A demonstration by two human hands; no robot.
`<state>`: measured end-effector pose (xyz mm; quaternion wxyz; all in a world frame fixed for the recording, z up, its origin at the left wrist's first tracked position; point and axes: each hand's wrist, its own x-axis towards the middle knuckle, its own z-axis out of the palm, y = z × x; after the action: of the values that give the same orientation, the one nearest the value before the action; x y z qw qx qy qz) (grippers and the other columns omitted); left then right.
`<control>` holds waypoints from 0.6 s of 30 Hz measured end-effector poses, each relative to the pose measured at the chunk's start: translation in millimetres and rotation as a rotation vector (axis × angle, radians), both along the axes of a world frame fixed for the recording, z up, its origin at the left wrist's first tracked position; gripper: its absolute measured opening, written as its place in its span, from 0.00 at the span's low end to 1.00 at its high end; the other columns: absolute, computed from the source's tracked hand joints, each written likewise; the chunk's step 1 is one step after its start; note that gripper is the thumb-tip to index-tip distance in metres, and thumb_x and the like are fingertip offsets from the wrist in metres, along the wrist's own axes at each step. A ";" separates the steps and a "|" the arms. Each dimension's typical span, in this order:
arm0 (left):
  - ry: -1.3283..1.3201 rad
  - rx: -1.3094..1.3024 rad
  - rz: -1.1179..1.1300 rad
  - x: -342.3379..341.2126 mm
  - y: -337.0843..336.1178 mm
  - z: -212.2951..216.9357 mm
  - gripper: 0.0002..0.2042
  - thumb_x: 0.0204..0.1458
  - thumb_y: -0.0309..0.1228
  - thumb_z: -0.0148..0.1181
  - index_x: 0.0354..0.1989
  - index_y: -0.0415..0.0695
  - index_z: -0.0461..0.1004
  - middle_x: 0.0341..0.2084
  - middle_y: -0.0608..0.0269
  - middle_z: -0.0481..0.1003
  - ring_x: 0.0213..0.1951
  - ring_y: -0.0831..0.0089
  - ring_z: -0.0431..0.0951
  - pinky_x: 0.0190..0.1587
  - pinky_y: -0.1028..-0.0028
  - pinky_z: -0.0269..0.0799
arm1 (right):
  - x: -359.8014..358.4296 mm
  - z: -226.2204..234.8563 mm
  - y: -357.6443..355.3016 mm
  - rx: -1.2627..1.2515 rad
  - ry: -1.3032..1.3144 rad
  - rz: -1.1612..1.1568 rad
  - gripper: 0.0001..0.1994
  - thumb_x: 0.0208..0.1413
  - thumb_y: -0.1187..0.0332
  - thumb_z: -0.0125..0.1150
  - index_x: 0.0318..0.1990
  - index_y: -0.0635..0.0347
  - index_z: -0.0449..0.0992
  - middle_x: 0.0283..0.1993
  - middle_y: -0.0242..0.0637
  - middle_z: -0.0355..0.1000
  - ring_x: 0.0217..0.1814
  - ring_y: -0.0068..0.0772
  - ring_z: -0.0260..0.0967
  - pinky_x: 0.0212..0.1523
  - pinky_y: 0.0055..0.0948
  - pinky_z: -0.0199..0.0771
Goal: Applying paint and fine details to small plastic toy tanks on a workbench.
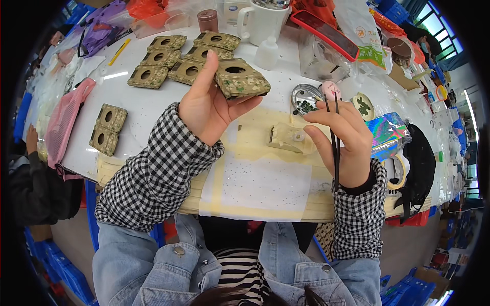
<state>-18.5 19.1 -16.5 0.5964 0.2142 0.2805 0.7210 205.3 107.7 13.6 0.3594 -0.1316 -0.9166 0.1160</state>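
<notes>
My left hand [201,112] is raised over the table, fingers and thumb closed around the edges of a camouflage-patterned block [245,87] with an oval hole in its top. My right hand [349,140] grips long black tweezers [336,158], their tips pointing up and away from me. Whether the tips pinch anything is too small to tell. Just beyond that hand lies a round metal dish [300,91] with small dark green bits, and a pale round dish [368,116] holds more. Below the hands, a block wrapped in cream tape [278,136] rests on the masked work area.
Several similar camouflage blocks [157,57] sit in rows at the back left; a joined pair [108,122] lies nearer. Dotted white paper [258,178] covers the front edge. A white mug [265,23], white bottle [267,53], red-cased phone [326,34] and tape roll [404,173] stand around.
</notes>
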 end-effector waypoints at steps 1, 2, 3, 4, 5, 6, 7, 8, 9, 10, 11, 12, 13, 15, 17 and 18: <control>-0.035 0.031 -0.030 -2.2 0.1 -2.4 0.27 0.63 0.48 0.34 0.58 0.34 0.56 0.52 0.39 0.66 0.51 0.55 0.72 0.48 0.69 0.78 | 0.3 0.0 -0.1 0.005 0.011 -0.007 0.10 0.39 0.76 0.69 0.31 0.63 0.76 0.29 0.41 0.72 0.35 0.41 0.70 0.35 0.32 0.70; -0.071 0.062 -0.061 -4.6 0.3 -5.3 0.27 0.63 0.47 0.34 0.58 0.34 0.56 0.52 0.37 0.65 0.50 0.55 0.73 0.47 0.69 0.79 | 0.5 -0.4 -0.1 0.011 0.021 -0.014 0.10 0.39 0.77 0.69 0.31 0.63 0.76 0.29 0.41 0.72 0.35 0.41 0.70 0.35 0.31 0.70; -0.133 0.087 -0.106 -9.1 -0.4 -8.8 0.27 0.63 0.47 0.34 0.58 0.35 0.56 0.53 0.36 0.64 0.48 0.56 0.75 0.46 0.70 0.79 | -0.7 -0.2 0.4 0.015 0.034 -0.016 0.10 0.39 0.77 0.68 0.31 0.63 0.76 0.29 0.41 0.72 0.35 0.40 0.70 0.35 0.31 0.70; -0.194 0.113 -0.152 -14.1 -1.4 -13.0 0.26 0.63 0.46 0.34 0.58 0.35 0.55 0.53 0.35 0.63 0.46 0.56 0.76 0.45 0.70 0.80 | -1.4 0.2 0.5 0.022 0.047 -0.012 0.10 0.39 0.77 0.68 0.32 0.63 0.76 0.29 0.41 0.72 0.35 0.41 0.70 0.35 0.31 0.70; -0.256 0.139 -0.197 -17.5 -2.1 -13.7 0.26 0.63 0.46 0.35 0.59 0.35 0.55 0.54 0.34 0.62 0.44 0.57 0.77 0.44 0.71 0.80 | -1.7 0.7 0.0 0.029 0.060 -0.007 0.10 0.38 0.78 0.68 0.32 0.63 0.76 0.29 0.41 0.72 0.35 0.41 0.70 0.35 0.32 0.70; -0.276 0.068 -0.163 -13.6 -3.7 -6.7 0.25 0.62 0.46 0.33 0.53 0.33 0.62 0.48 0.40 0.70 0.38 0.61 0.79 0.33 0.72 0.80 | -2.0 0.7 0.1 0.040 0.075 -0.005 0.10 0.38 0.78 0.68 0.32 0.63 0.76 0.29 0.41 0.72 0.35 0.41 0.70 0.35 0.32 0.70; -0.266 0.061 -0.155 -13.5 -4.2 -6.7 0.25 0.62 0.45 0.33 0.53 0.34 0.62 0.47 0.40 0.71 0.37 0.61 0.79 0.32 0.73 0.80 | -2.0 1.0 0.4 0.043 0.077 -0.006 0.10 0.38 0.78 0.68 0.32 0.63 0.76 0.29 0.41 0.72 0.35 0.41 0.70 0.35 0.32 0.70; -0.256 0.053 -0.147 -14.4 -4.3 -8.1 0.25 0.62 0.45 0.32 0.53 0.34 0.63 0.46 0.40 0.71 0.35 0.62 0.79 0.30 0.73 0.79 | -1.8 1.5 0.6 0.047 0.079 -0.007 0.10 0.38 0.78 0.68 0.32 0.63 0.76 0.30 0.41 0.72 0.35 0.41 0.70 0.35 0.32 0.70; -0.247 0.046 -0.142 -14.1 -4.2 -7.7 0.25 0.62 0.44 0.32 0.52 0.34 0.63 0.45 0.39 0.72 0.34 0.62 0.79 0.29 0.74 0.78 | -1.3 2.3 0.2 0.051 0.081 -0.011 0.10 0.38 0.78 0.68 0.32 0.63 0.76 0.30 0.41 0.72 0.35 0.41 0.71 0.36 0.33 0.70; -0.243 -0.012 -0.105 -11.0 -4.5 -2.9 0.23 0.62 0.43 0.33 0.52 0.36 0.65 0.43 0.39 0.73 0.31 0.64 0.79 0.26 0.75 0.74 | -1.2 3.4 -1.1 0.054 0.077 -0.023 0.10 0.37 0.79 0.68 0.31 0.62 0.76 0.30 0.41 0.72 0.35 0.41 0.71 0.36 0.33 0.71; -0.250 -0.001 -0.123 -11.9 -3.8 -3.8 0.23 0.61 0.43 0.33 0.51 0.36 0.65 0.43 0.39 0.73 0.30 0.64 0.79 0.26 0.75 0.74 | -1.2 3.8 -1.5 0.054 0.084 -0.022 0.10 0.37 0.79 0.68 0.31 0.62 0.76 0.30 0.41 0.72 0.35 0.41 0.71 0.36 0.33 0.71; -0.258 0.010 -0.141 -12.4 -3.0 -7.1 0.23 0.61 0.43 0.33 0.51 0.37 0.66 0.43 0.39 0.73 0.29 0.65 0.78 0.26 0.75 0.73 | -0.8 3.4 -1.7 0.054 0.090 -0.020 0.10 0.37 0.79 0.67 0.31 0.62 0.76 0.30 0.40 0.72 0.35 0.41 0.71 0.36 0.33 0.71; -0.266 0.021 -0.160 -12.8 -2.6 -7.7 0.23 0.61 0.43 0.33 0.51 0.37 0.66 0.42 0.39 0.73 0.28 0.65 0.78 0.26 0.75 0.72 | -1.1 3.2 -1.4 0.053 0.095 -0.019 0.10 0.37 0.79 0.67 0.31 0.62 0.76 0.29 0.40 0.72 0.35 0.41 0.71 0.36 0.33 0.71; -0.281 0.020 -0.183 -13.5 -2.5 -6.6 0.22 0.61 0.43 0.35 0.49 0.38 0.68 0.40 0.40 0.74 0.26 0.64 0.76 0.27 0.73 0.70 | -2.7 3.9 -1.0 0.056 0.115 -0.012 0.10 0.38 0.79 0.67 0.30 0.62 0.76 0.29 0.40 0.72 0.35 0.40 0.71 0.36 0.33 0.71; -0.285 0.070 -0.210 -14.8 -1.8 -10.8 0.22 0.60 0.43 0.36 0.48 0.38 0.69 0.38 0.41 0.75 0.25 0.64 0.75 0.26 0.72 0.69 | -3.4 4.6 -1.7 0.049 0.128 -0.009 0.10 0.38 0.80 0.67 0.30 0.62 0.76 0.29 0.40 0.72 0.35 0.40 0.71 0.35 0.32 0.71; -0.291 0.045 -0.199 -13.0 -1.6 -8.8 0.22 0.60 0.44 0.36 0.48 0.37 0.69 0.35 0.41 0.75 0.24 0.64 0.73 0.24 0.72 0.67 | -3.2 4.7 -1.8 0.049 0.130 -0.011 0.10 0.38 0.80 0.67 0.30 0.62 0.76 0.29 0.40 0.72 0.35 0.40 0.71 0.35 0.32 0.71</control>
<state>-31.5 17.5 -25.3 0.6943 0.1474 0.1525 0.6878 202.0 106.0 18.4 0.4218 -0.1200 -0.8931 0.1000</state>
